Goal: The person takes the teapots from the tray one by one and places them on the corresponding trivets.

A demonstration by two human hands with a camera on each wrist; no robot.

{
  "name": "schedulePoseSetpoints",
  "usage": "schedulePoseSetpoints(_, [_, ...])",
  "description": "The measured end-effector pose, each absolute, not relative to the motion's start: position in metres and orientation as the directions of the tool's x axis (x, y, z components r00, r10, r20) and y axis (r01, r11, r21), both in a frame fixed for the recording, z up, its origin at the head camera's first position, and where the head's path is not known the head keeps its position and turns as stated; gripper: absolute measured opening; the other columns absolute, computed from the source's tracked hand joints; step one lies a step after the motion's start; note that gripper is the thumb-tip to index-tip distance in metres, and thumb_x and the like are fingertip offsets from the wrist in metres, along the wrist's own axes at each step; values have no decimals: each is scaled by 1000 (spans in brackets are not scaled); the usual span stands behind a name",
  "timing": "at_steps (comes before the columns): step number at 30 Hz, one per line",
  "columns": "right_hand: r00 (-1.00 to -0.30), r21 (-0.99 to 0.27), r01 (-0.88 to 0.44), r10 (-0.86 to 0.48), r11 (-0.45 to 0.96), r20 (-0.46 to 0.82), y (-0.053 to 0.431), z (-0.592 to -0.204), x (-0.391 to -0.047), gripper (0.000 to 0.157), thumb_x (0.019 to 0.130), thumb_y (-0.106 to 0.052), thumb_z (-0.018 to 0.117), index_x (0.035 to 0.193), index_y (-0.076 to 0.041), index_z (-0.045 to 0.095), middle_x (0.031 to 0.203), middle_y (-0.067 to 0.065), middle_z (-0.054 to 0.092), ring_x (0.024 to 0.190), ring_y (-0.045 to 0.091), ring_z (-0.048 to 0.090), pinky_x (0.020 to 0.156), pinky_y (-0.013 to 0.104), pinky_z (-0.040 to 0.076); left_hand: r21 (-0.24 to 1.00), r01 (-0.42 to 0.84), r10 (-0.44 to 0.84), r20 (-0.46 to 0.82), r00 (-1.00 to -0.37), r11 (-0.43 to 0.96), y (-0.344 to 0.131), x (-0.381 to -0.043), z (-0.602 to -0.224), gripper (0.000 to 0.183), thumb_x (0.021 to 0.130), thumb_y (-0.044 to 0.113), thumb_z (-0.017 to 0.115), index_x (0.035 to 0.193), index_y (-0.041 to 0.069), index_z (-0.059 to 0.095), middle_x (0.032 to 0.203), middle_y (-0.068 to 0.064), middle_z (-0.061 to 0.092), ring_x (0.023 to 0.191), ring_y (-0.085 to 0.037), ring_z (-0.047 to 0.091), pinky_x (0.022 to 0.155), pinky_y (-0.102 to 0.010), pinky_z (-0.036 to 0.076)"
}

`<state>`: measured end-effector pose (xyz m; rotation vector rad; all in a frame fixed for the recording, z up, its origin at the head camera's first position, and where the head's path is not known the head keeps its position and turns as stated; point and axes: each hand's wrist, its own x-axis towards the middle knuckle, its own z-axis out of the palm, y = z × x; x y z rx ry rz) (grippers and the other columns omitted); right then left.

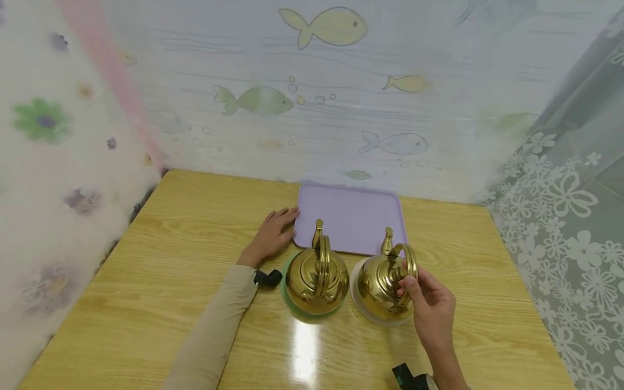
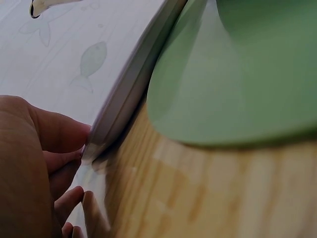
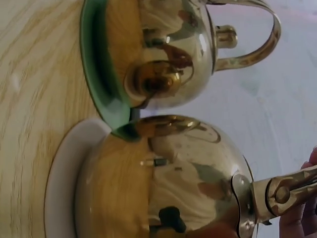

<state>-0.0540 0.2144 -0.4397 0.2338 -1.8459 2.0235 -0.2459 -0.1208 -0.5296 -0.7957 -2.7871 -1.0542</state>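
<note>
My right hand (image 1: 434, 310) grips the arched handle of the right brass kettle (image 1: 374, 284), thumb on the near side and fingers passing under the arch. That kettle stands on a whitish plate (image 3: 59, 183). A second brass kettle (image 1: 298, 279) sits to its left on a green plate (image 2: 208, 99), its handle upright and untouched. Both spouts point away from me, overlapping the near edge of the lilac tray (image 1: 352, 214). At the tray's left edge rests my left hand (image 1: 270, 236), fingers extended, the thumb touching the rim in the left wrist view.
The wood-grain table (image 1: 195, 227) carries everything. A fish-patterned curtain (image 1: 219, 141) hangs along its back edge, a floral one (image 1: 44, 179) on the left, and a white-flowered sheer one (image 1: 575, 260) on the right. The two plates lie side by side, close together.
</note>
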Motion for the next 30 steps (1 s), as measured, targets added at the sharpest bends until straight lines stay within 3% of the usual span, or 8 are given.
schedulePoseSetpoints(7, [-875,-883,-457,121,109,468,221,-440,-54,28,97,16,51,122,24,59,92,2,74,75,8,68,69,17,56,601,485,446,227,-866,635,-117,-248,-532,59,97,21,55,151,2,47,160,-12,42,149,-41,32,125,-58,11])
schedulePoseSetpoints(15, [-828,-779,-477,89,406,554,223,-444,-49,34,97,17,50,127,13,64,84,5,70,75,3,66,70,12,54,578,485,445,222,-868,656,-114,-245,-531,57,98,21,53,151,3,48,159,-11,43,149,-42,33,125,-59,13])
schedulePoseSetpoints(22, [-785,-674,-508,33,536,618,228,-447,-43,30,94,18,54,117,8,71,91,11,72,91,-5,66,79,8,51,546,488,449,216,-867,681,-117,-235,-526,53,103,21,51,152,2,47,159,-13,43,147,-44,34,123,-61,17])
schedulePoseSetpoints(30, [-775,-566,-498,-45,657,630,238,-452,-31,38,94,15,57,130,7,65,100,16,72,105,-12,59,87,5,47,512,469,431,201,-880,720,-125,-220,-519,51,106,26,49,152,5,47,155,-13,49,146,-42,38,123,-61,20])
